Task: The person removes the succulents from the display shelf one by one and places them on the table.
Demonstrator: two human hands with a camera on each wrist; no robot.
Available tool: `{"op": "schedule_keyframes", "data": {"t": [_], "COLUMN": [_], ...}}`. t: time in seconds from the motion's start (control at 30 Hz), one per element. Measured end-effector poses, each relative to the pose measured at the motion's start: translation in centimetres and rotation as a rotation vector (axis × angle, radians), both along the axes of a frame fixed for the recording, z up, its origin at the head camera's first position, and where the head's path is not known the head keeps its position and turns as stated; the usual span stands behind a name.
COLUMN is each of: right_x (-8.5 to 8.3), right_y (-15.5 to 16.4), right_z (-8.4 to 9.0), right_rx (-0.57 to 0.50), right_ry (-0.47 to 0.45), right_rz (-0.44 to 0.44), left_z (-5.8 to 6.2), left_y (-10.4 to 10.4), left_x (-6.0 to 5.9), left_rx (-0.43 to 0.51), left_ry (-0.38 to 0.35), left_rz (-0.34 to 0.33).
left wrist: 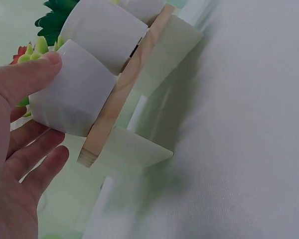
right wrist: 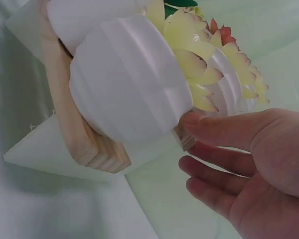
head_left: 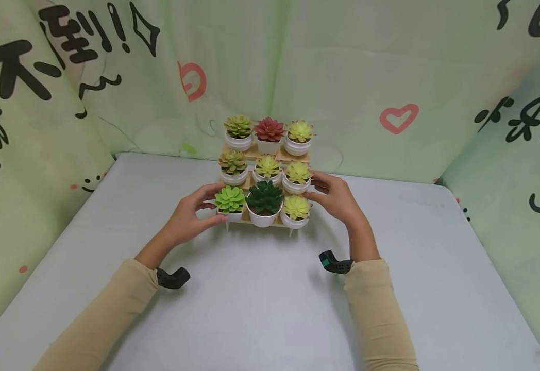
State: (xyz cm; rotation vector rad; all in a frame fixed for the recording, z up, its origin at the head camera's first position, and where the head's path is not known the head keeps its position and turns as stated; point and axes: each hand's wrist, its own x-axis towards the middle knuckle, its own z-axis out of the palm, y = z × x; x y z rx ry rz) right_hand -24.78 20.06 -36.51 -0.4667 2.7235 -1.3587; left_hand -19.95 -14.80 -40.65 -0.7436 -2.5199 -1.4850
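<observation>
- Pale wooden three-tier stand (head_left: 251,152), upper centre of the head frame, sits between both hands; its tiers run left to right.
- Left hand (head_left: 189,214) grasps the smooth white pot (left wrist: 72,89) at lower left.
- Right hand (head_left: 338,199) pinches the stand's middle tier, right end.
- Dark green succulent (head_left: 264,198) crowds that pot; pale green printed curtain (head_left: 325,93) backs the white table (head_left: 251,299).

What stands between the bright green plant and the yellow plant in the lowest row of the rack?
The dark green plant in its white pot stands between the bright green plant and the yellow plant; the head view shows this.
</observation>
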Motion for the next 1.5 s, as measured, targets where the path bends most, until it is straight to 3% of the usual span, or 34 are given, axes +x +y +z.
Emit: {"op": "schedule_keyframes", "data": {"t": [0.5, 0.93, 1.5], "right_x": [-0.2, 0.3, 0.1], "right_y": [0.1, -0.1, -0.2], "right_z": [-0.5, -0.2, -0.3], "right_rx": [-0.05, -0.054, -0.043], "right_ry": [-0.035, -0.021, -0.047], "right_rz": [-0.017, -0.013, -0.027], "left_z": [-0.1, -0.1, 0.4], "left_y": [-0.4, -0.5, -1.5], "left_x": [-0.2, -0.2, 0.0], "left_rx": [0.08, 0.105, 0.131], "left_ry": [-0.043, -0.105, -0.126], "left_rz": [-0.015, -0.016, -0.01]}}
